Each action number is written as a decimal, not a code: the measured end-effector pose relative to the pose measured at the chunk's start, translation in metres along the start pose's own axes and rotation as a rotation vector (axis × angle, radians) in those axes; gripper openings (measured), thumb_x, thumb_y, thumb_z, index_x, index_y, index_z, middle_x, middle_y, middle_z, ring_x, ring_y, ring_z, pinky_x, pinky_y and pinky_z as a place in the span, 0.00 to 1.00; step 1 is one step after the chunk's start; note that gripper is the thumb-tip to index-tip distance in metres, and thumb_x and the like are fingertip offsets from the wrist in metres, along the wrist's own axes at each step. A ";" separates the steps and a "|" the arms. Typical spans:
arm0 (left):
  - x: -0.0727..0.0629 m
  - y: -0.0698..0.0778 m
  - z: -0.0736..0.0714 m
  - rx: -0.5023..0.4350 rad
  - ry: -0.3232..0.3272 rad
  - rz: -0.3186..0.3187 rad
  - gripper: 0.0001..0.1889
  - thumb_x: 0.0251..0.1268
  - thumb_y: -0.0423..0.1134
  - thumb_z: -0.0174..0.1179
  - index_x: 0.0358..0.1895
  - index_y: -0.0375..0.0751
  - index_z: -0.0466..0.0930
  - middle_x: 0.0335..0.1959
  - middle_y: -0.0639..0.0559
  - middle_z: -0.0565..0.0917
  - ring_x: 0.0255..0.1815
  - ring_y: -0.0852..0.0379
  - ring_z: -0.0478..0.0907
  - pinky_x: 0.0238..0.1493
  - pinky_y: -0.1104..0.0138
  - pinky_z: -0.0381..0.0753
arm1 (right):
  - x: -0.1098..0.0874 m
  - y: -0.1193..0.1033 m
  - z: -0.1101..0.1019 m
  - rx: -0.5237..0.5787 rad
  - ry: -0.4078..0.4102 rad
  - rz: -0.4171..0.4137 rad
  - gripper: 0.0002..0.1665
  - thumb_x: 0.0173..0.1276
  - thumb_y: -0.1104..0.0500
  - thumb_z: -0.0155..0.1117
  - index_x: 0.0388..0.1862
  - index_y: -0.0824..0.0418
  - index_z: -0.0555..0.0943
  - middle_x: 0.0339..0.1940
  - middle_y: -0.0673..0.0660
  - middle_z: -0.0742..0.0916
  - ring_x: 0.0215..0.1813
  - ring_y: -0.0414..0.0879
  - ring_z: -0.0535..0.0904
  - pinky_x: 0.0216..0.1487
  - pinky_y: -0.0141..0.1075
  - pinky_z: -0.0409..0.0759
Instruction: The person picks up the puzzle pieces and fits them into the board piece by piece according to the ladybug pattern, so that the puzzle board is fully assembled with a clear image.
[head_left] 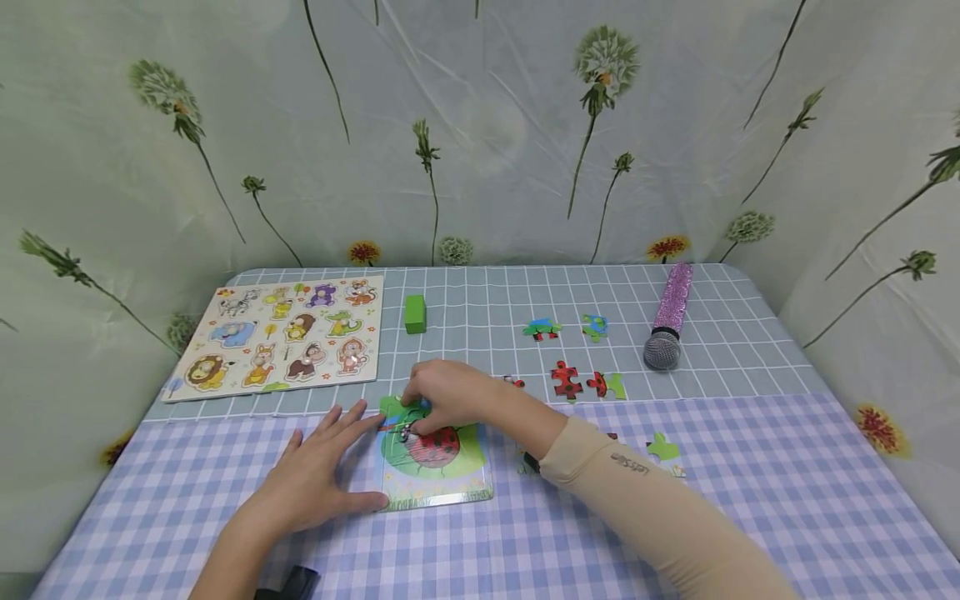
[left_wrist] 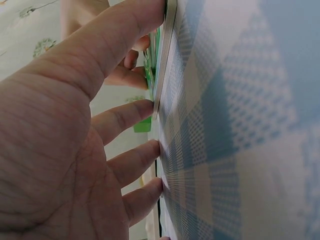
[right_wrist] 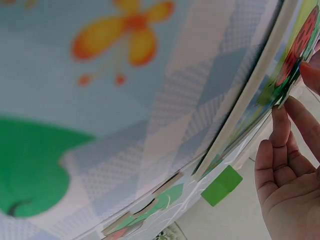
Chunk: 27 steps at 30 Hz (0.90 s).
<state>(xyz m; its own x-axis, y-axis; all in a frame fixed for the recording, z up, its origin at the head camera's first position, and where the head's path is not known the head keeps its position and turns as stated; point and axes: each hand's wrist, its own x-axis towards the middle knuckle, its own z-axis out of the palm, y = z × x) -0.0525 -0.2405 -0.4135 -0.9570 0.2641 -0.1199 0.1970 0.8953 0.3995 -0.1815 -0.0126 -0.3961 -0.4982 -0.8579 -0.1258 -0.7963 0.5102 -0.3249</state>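
A square ladybug puzzle board (head_left: 468, 482) lies on the checked cloth in front of the person. The left hand (head_left: 311, 477) is spread beside it, thumb at its lower left corner and fingertips along its left edge; in the left wrist view that hand's thumb (left_wrist: 95, 45) meets the board's rim. Over the board's upper left part, the right hand (head_left: 453, 396) pinches a puzzle piece (right_wrist: 283, 101) between thumb and fingers, right at the picture's surface. Most of that piece is hidden by the fingers.
Loose puzzle pieces lie right of the board, including a red one (head_left: 566, 380) and a green one (head_left: 663, 447). A wooden animal board (head_left: 277, 333) lies at the back left, a green block (head_left: 415, 314) beside it. A glittery microphone (head_left: 667, 325) lies back right.
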 end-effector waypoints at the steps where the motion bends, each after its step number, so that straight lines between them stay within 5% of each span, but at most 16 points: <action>1: 0.000 0.000 0.000 0.000 0.000 0.001 0.56 0.43 0.71 0.81 0.81 0.60 0.70 0.86 0.44 0.65 0.85 0.27 0.59 0.69 0.15 0.54 | 0.001 -0.001 0.000 -0.003 0.001 0.000 0.23 0.70 0.48 0.78 0.60 0.55 0.91 0.54 0.51 0.90 0.52 0.41 0.85 0.58 0.32 0.84; 27: 0.001 0.000 0.000 0.025 -0.031 0.019 0.52 0.48 0.73 0.78 0.80 0.65 0.71 0.87 0.42 0.63 0.86 0.26 0.56 0.69 0.14 0.52 | 0.003 -0.002 0.000 0.068 0.013 0.027 0.24 0.67 0.48 0.82 0.58 0.56 0.91 0.51 0.50 0.90 0.49 0.38 0.84 0.53 0.27 0.83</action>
<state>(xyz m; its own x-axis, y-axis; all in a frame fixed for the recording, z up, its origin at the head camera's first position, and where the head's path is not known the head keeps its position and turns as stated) -0.0537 -0.2401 -0.4134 -0.9461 0.2917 -0.1410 0.2206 0.8986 0.3792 -0.1815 -0.0163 -0.3959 -0.5244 -0.8425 -0.1232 -0.7573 0.5276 -0.3849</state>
